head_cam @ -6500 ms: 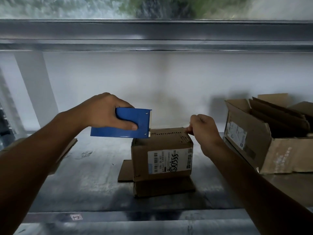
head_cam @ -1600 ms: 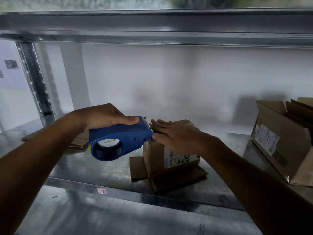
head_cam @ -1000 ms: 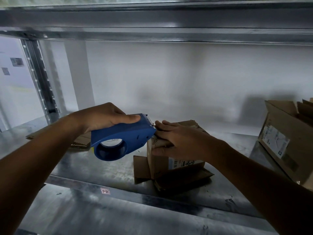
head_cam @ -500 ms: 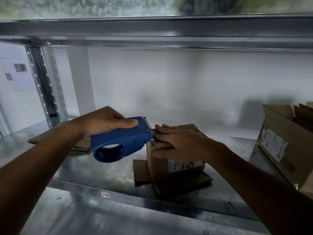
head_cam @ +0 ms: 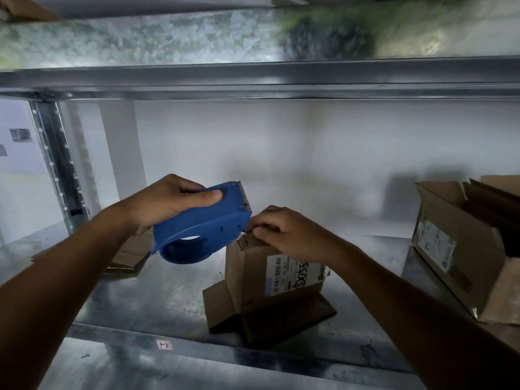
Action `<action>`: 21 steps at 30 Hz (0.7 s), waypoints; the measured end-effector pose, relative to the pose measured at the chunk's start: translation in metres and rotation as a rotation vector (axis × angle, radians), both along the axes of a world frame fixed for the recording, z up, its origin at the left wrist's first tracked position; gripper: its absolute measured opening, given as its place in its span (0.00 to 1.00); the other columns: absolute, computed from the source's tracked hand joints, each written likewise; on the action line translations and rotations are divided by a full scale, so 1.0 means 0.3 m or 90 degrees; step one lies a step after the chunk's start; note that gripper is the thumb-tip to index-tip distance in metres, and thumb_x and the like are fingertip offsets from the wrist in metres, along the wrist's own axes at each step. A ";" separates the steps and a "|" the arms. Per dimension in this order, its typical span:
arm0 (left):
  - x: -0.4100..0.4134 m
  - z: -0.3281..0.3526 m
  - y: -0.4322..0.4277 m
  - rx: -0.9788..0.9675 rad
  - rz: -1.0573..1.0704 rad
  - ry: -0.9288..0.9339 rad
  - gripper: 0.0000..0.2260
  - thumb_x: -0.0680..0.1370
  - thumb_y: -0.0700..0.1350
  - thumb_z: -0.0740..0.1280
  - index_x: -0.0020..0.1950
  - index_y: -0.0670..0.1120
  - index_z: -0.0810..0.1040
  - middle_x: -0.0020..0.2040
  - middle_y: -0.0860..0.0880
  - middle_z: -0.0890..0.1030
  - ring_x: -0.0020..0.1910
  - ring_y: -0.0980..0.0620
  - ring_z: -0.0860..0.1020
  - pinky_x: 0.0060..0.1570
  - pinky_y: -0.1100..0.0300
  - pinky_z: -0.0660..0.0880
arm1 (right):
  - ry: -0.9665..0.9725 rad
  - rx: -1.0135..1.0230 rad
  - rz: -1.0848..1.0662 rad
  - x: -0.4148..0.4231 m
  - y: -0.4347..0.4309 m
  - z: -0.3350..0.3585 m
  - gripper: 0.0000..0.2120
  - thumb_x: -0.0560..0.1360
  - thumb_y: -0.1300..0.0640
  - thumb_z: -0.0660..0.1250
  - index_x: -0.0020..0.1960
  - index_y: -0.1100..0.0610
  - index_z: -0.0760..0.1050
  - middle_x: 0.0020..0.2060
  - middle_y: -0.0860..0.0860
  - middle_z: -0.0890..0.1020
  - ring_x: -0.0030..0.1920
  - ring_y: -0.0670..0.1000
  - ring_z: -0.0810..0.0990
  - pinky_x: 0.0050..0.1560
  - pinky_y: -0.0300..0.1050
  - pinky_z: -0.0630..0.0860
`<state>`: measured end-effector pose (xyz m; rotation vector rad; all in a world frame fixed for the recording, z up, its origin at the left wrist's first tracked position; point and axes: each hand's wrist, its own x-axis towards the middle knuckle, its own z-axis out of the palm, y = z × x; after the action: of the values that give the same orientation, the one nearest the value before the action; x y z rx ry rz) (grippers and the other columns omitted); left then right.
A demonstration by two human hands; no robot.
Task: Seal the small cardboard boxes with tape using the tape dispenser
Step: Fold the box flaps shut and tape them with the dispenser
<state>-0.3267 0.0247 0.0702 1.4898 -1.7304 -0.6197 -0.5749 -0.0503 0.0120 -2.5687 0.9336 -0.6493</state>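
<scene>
A small cardboard box point(head_cam: 253, 274) with a white barcode label stands on the metal shelf point(head_cam: 140, 299), its lower flaps splayed out beneath it. My left hand point(head_cam: 168, 201) grips the blue tape dispenser point(head_cam: 202, 229), which is tilted with its toothed blade up. The dispenser's mouth sits at the box's top left corner. My right hand point(head_cam: 287, 232) lies on top of the box, fingers curled and pinching at that top left edge right beside the dispenser. No tape strip is plainly visible.
A larger open cardboard box point(head_cam: 455, 249) stands at the right end of the shelf. Flattened cardboard point(head_cam: 126, 257) lies at the back left under my left wrist. A steel beam point(head_cam: 253, 80) of the upper shelf runs overhead, and an upright post point(head_cam: 56, 159) stands at left.
The dispenser has tipped blade-up and lifted slightly at the box's corner. My right hand's fingers went from lying flat over the box top to curling at its left edge.
</scene>
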 end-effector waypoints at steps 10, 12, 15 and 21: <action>0.052 -0.036 0.002 0.018 0.017 0.015 0.29 0.60 0.73 0.70 0.44 0.50 0.88 0.41 0.45 0.87 0.36 0.49 0.84 0.42 0.55 0.76 | -0.120 0.089 -0.251 -0.148 -0.095 0.029 0.08 0.79 0.53 0.62 0.51 0.50 0.80 0.48 0.44 0.82 0.51 0.47 0.80 0.49 0.45 0.76; 0.048 -0.040 -0.002 0.012 0.016 0.019 0.29 0.60 0.73 0.70 0.44 0.51 0.88 0.41 0.45 0.87 0.37 0.48 0.84 0.43 0.55 0.77 | -0.122 0.112 -0.259 -0.163 -0.088 0.015 0.10 0.79 0.46 0.65 0.50 0.51 0.79 0.47 0.47 0.82 0.49 0.48 0.80 0.46 0.45 0.75; 0.037 -0.047 -0.011 0.004 0.013 0.020 0.28 0.60 0.73 0.70 0.45 0.52 0.88 0.41 0.47 0.87 0.37 0.48 0.85 0.42 0.56 0.77 | -0.109 0.086 -0.300 -0.157 -0.066 -0.016 0.17 0.77 0.38 0.66 0.51 0.52 0.75 0.46 0.48 0.81 0.46 0.47 0.80 0.42 0.44 0.75; 0.030 -0.053 -0.016 -0.003 0.020 0.016 0.24 0.66 0.72 0.73 0.45 0.54 0.88 0.41 0.48 0.87 0.39 0.47 0.86 0.42 0.55 0.78 | -0.130 0.141 -0.204 -0.184 -0.026 -0.013 0.10 0.80 0.51 0.63 0.61 0.45 0.75 0.49 0.47 0.79 0.47 0.47 0.80 0.42 0.42 0.76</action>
<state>-0.3177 0.0199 0.0544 1.4974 -1.6849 -0.6138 -0.6301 -0.0581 0.0082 -2.1330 1.2795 -0.8241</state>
